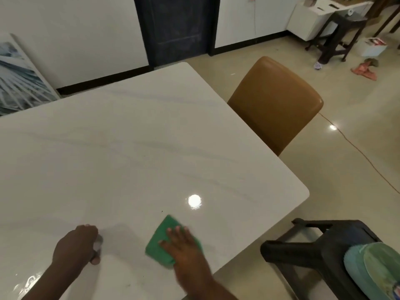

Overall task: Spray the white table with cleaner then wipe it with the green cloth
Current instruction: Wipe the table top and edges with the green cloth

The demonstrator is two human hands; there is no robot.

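Flat on the green cloth, the right hand presses it with straight fingers onto the white table near the front edge. Beside it, the left hand curls around something small and grey, too blurred to name. A tan chair stands at the table's right side; a dark stool carries a teal item, cut off.

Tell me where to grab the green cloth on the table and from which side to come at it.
Judging by its pose, take the far corner of the green cloth, coming from above and beyond. The cloth lies flat on the white table, and the right hand presses its near half with straight fingers, so only the far corner and left edge lie bare. Pinch the corner and peel it upward.
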